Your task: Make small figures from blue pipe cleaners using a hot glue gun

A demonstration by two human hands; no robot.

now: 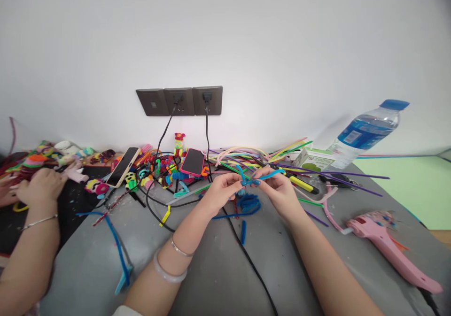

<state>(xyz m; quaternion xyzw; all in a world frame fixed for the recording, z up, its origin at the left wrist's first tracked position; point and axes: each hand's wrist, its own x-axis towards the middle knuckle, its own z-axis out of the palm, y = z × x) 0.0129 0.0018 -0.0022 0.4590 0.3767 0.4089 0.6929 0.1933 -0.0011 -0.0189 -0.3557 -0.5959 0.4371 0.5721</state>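
Above the middle of the grey table, my left hand (224, 190) and my right hand (276, 191) are close together. Both pinch a light-blue pipe cleaner (272, 174) between thumb and fingers; one end sticks up by the left fingertips and the other runs across the right fingers. Just below the hands lies a coiled dark-blue pipe cleaner (249, 204), with a short blue piece (243, 232) nearer to me. Off to the left rests a long blue pipe cleaner (118, 241) with a light-blue piece at its end.
A pink glue gun (391, 248) lies at right. Behind are a water bottle (368, 130), a yellow-handled cutter (303, 184) and many-coloured pipe cleaners. Two phones (123, 166) sit among small figures. Black cables (243, 248) cross the table. Another person's hands (44, 187) work at far left.
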